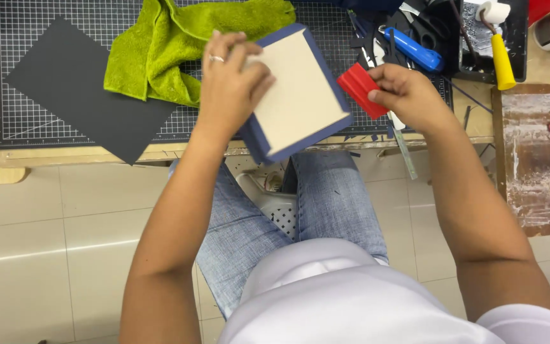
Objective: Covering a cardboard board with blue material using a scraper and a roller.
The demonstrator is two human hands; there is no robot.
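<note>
Red plastic is pinched in the grip of the right hand (408,95): a small red scraper (361,89) is held between thumb and fingers, its flat edge turned toward the right side of the box. The grip of the left hand (230,86) is closed on the blue box (300,95), the fingers pressed on its cream-coloured face near the upper left corner, so that the box is kept tilted above the near edge of the table (52,156). The scraper is just beside the right edge of the box; whether it touches cannot be told.

The step in hand is judged to be the smoothing of the blue covering on the box. For the next move the scraper would need to be laid flat against the box side and drawn along it with even pressure, while the box is held steady by the left hand.

Behind the box, to its left, a green towel (160,51) is lying crumpled on the gridded cutting mat (52,38). Further left of the box a dark grey sheet (77,89) is placed on the mat. To the right of the box a blue-handled tool (415,51) and a yellow-handled roller (501,51) are seen, and further right a glue-stained wooden board (529,159). Below the box the person's jeans (332,197) are visible.
</note>
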